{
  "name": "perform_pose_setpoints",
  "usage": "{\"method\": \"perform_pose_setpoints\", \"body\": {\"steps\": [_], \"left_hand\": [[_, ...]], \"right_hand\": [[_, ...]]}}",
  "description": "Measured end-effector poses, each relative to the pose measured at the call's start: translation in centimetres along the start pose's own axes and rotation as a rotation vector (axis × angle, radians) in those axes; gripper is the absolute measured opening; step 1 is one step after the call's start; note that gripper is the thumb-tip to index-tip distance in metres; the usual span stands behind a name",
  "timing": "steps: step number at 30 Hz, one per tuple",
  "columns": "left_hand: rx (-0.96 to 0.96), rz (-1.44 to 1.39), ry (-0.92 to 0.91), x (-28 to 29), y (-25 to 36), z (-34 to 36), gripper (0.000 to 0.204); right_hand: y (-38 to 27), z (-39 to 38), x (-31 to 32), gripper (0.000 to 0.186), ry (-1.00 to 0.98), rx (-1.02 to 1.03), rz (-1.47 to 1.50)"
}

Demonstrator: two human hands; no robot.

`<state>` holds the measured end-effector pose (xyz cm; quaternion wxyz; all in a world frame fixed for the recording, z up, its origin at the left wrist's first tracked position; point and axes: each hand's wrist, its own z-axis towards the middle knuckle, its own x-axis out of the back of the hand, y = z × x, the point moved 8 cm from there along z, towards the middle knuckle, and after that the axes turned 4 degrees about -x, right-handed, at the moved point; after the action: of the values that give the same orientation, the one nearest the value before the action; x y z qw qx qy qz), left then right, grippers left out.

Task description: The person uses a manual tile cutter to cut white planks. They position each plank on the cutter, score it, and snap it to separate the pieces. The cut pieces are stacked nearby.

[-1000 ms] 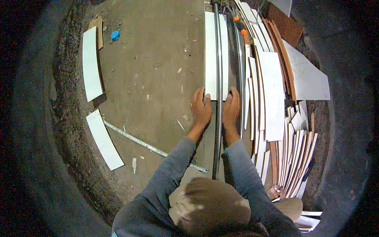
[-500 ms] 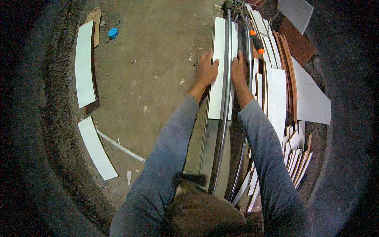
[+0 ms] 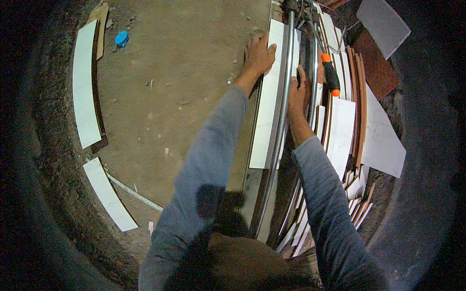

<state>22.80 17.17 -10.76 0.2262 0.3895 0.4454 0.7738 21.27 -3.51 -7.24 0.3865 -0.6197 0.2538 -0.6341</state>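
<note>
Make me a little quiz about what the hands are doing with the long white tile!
1. True or false: the left hand lies flat on the white tile.
2. Which side of the shiny rail is the right hand on? A) the person's left B) the person's right C) it is nowhere near the rail
3. Fill in: the handle just beyond the right hand is black and ____.

Key:
1. True; its fingers are spread on the far left part of the tile.
2. B; it rests against the rail's right side.
3. Orange. The blue cap lies far off on the dirt floor, beside the loose white strips.
</note>
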Motion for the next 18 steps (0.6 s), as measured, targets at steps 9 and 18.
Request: {"method": "perform_pose_setpoints", "body": {"steps": [9, 18], "left_hand": [[0.089, -0.025, 0.006, -1.8, -2.2, 5.5, 0.053], [0.133, 0.09, 0.068, -0.9, -1.1, 4.1, 0.045]], "right_hand": [[-1.0, 0.0, 0.1, 0.052, 0.01, 0.031, 0.017], [-0.4, 0.3, -0.4, 0.057, -0.056, -0.014, 0.02]]}}
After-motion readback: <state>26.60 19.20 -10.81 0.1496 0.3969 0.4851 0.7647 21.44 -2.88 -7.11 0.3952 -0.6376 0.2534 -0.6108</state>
